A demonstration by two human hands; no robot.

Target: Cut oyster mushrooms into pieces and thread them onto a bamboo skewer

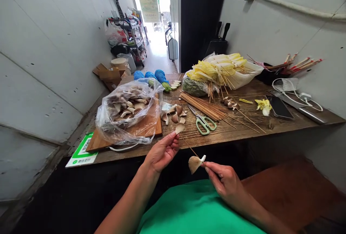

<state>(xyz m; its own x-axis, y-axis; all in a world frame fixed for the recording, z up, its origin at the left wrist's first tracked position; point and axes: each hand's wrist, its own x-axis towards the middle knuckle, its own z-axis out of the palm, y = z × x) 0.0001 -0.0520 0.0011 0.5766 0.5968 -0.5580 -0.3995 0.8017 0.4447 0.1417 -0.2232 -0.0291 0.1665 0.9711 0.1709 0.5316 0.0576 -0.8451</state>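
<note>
My left hand (164, 151) pinches an oyster mushroom piece (180, 128) by its narrow end, just past the table's front edge. Fingers of my right hand (223, 176) are closed around the lower part of a thin bamboo skewer (189, 146). A second oyster mushroom piece (195, 164) is threaded on that skewer, close to my right fingertips. The skewer slants up to the left, its tip at the mushroom in my left hand; whether it has pierced it is hidden. Loose mushroom pieces (175, 118) lie on the wooden table beyond my left hand.
An open plastic bag of mushrooms (129, 109) rests on a cutting board (140, 127). Green-handled scissors (202, 122) lie beside a pile of skewers (205, 106). Skewered cabbage leaves (218, 66) fill a white container behind. Rightward are a phone (279, 106) and a long knife (310, 115).
</note>
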